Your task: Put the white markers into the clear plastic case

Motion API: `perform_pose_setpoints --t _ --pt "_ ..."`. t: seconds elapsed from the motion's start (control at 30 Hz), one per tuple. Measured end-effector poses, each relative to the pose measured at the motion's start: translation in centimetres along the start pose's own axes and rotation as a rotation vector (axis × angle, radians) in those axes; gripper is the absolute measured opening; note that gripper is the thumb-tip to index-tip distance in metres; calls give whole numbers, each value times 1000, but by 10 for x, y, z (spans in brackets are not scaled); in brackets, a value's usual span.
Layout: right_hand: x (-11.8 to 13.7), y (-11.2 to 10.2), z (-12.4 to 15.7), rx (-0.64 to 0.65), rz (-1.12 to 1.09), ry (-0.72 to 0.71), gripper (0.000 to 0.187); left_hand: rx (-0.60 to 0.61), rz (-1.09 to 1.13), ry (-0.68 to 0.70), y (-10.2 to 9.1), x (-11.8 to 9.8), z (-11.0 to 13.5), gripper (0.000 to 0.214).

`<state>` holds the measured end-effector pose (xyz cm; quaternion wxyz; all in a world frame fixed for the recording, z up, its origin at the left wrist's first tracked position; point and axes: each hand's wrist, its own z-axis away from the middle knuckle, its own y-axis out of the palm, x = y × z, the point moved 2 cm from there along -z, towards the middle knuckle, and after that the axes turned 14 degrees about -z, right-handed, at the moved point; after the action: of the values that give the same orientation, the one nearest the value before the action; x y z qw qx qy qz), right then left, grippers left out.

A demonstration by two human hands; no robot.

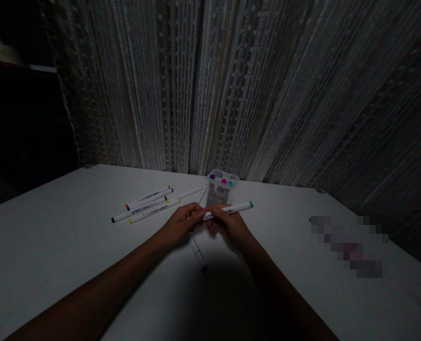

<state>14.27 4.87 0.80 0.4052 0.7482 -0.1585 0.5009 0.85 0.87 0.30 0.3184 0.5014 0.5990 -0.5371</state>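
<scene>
Between both hands is a white marker (237, 207) with a green end, pointing right and slightly up. My left hand (186, 219) is closed, its thumb and fingers pinching the marker's left end. My right hand (228, 224) grips the barrel further right, fingers curled under it. Just behind the hands stands a clear plastic case (220, 189) holding a few markers with purple, pink and blue ends. On the table below my left hand lies another marker (198, 255) with a dark end, partly covered by the hand.
Several white markers (148, 204) with orange, blue, black and yellow ends lie left of the case on the white table (71, 237). A silvery string curtain (182, 94) hangs along the back edge. A blurred-out item (348, 246) lies at the right.
</scene>
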Motion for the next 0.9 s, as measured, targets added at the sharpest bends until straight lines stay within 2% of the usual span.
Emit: perform_pose_setpoints --t 0.17,0.27,0.43,0.77,0.9 --pt "-4 8 1 14 -2 3 28 -85 77 -43 8 -2 3 50" --pt "-6 12 1 18 8 -1 27 -123 89 -1 12 -2 4 47" --pt "-7 15 1 34 12 -3 26 -120 38 83 13 -2 4 50" --pt "-10 17 0 41 28 9 27 -168 8 53 12 -7 5 57" --pt "-11 17 0 50 22 11 27 -152 -4 49 12 -9 6 58"
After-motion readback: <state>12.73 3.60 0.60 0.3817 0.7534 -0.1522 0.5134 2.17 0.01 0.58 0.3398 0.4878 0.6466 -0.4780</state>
